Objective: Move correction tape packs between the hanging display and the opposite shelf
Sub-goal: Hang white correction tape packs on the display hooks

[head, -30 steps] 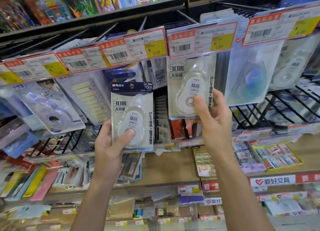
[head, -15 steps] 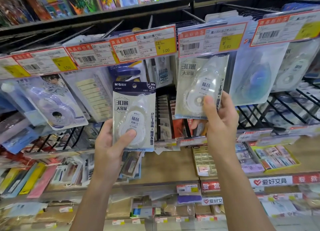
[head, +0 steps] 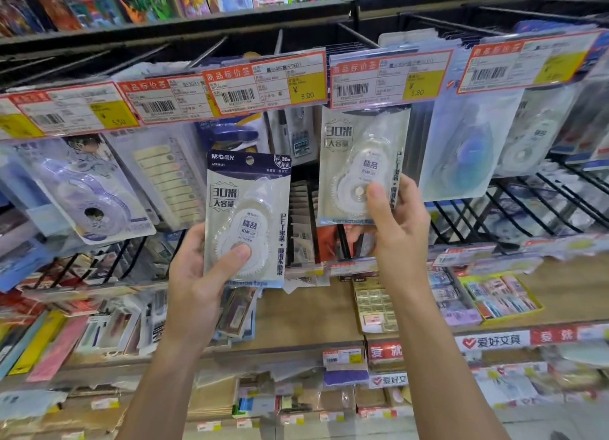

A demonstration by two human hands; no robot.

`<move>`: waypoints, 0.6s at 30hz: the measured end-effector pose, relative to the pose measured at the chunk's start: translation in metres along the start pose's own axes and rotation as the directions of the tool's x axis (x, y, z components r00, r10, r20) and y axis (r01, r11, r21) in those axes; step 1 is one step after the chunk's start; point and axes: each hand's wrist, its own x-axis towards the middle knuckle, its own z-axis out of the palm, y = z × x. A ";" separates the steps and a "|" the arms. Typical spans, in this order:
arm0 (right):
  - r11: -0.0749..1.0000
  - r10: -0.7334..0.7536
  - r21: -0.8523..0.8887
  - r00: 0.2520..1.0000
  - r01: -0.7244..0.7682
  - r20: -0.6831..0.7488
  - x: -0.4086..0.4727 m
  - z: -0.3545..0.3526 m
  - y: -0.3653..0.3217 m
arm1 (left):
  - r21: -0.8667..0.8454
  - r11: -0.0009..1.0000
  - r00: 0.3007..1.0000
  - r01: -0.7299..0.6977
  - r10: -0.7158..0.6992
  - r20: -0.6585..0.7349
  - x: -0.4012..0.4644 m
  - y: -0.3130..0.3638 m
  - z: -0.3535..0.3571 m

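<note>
Two bare forearms are seen rising from the lower edge of the view, each ending in a bare hand. No sleeve, watch, ring or bracelet is worn on either. The left hand (head: 201, 275) is seen mostly from its palm side, with short, unpainted nails on the thumb. The right hand (head: 400, 228) is seen from its back; its thumbnail is likewise short and plain.

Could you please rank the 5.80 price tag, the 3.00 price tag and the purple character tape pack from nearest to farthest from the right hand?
From the right hand:
1. 5.80 price tag, directly above the hand.
2. 3.00 price tag, up and to the left.
3. Purple character tape pack, far left of the display.
</note>
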 end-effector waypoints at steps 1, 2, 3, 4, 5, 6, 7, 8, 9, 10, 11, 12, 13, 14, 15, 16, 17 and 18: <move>1.000 0.001 0.007 1.000 -0.001 -0.005 -0.001 0.000 0.000 | -0.006 1.000 1.000 -0.002 0.002 -0.001 -0.001 0.001 0.000; 1.000 0.003 0.010 1.000 -0.003 -0.009 -0.002 -0.001 0.001 | -0.011 1.000 1.000 -0.005 0.005 -0.001 -0.002 0.002 0.001; 1.000 0.010 0.013 1.000 -0.009 -0.018 -0.003 -0.001 0.002 | -0.016 1.000 1.000 -0.009 0.009 -0.002 -0.003 0.002 0.001; 1.000 0.016 0.016 0.999 -0.016 -0.030 -0.004 0.000 0.002 | -0.021 1.000 1.000 -0.013 0.013 -0.002 -0.004 0.003 0.000; 1.000 0.020 0.021 0.999 -0.019 -0.041 -0.004 0.000 0.001 | -0.025 1.000 1.000 -0.017 0.017 -0.004 -0.005 0.003 0.000; 0.999 0.021 0.025 0.999 -0.020 -0.049 -0.004 0.001 0.001 | -0.027 0.999 1.000 -0.021 0.021 -0.007 -0.007 0.003 -0.001; 0.999 0.024 0.030 0.998 -0.023 -0.053 -0.003 0.001 0.000 | -0.027 0.999 1.000 -0.024 0.023 -0.009 -0.008 0.003 -0.001; 0.999 0.029 0.031 0.998 -0.027 -0.058 0.000 0.002 0.001 | -0.023 0.999 1.000 -0.025 0.025 -0.012 -0.008 0.003 -0.001; 0.999 0.037 0.037 0.997 -0.035 -0.067 0.002 0.005 -0.002 | -0.019 0.999 1.000 -0.026 0.026 -0.014 -0.009 0.004 -0.001; 0.999 0.039 0.031 0.997 -0.037 -0.073 0.006 0.006 -0.001 | -0.014 1.000 1.000 -0.027 0.027 -0.016 -0.009 0.004 -0.001; 0.999 0.041 0.019 0.997 -0.040 -0.069 0.007 0.007 -0.003 | -0.009 1.000 1.000 -0.026 0.026 -0.018 -0.010 0.004 -0.002; 0.999 0.045 0.004 0.997 -0.044 -0.066 0.008 0.007 -0.003 | -0.003 1.000 1.000 -0.025 0.025 -0.020 -0.010 0.004 -0.002; 0.998 0.060 -0.004 0.996 -0.060 -0.063 0.008 0.007 -0.004 | 0.005 1.000 0.999 -0.023 0.023 -0.023 -0.011 0.005 -0.002; 0.997 0.072 -0.010 0.996 -0.073 -0.061 0.008 0.007 -0.004 | 0.012 1.000 0.999 -0.022 0.022 -0.028 -0.011 0.005 -0.002; 0.996 0.087 -0.018 0.994 -0.088 -0.069 0.008 0.007 -0.004 | 0.013 1.000 0.999 -0.020 0.021 -0.032 -0.012 0.005 -0.002; 0.994 0.103 -0.021 0.992 -0.105 -0.076 0.007 0.007 -0.004 | 0.011 1.000 0.999 -0.017 0.017 -0.035 -0.013 0.005 -0.001; 0.992 0.121 -0.021 0.989 -0.123 -0.085 0.006 0.008 -0.004 | 0.010 1.000 0.999 -0.012 0.012 -0.036 -0.013 0.004 0.000; 0.990 0.138 -0.019 0.986 -0.140 -0.093 0.007 0.008 -0.002 | 0.012 1.000 0.999 -0.008 0.009 -0.036 -0.014 0.004 0.001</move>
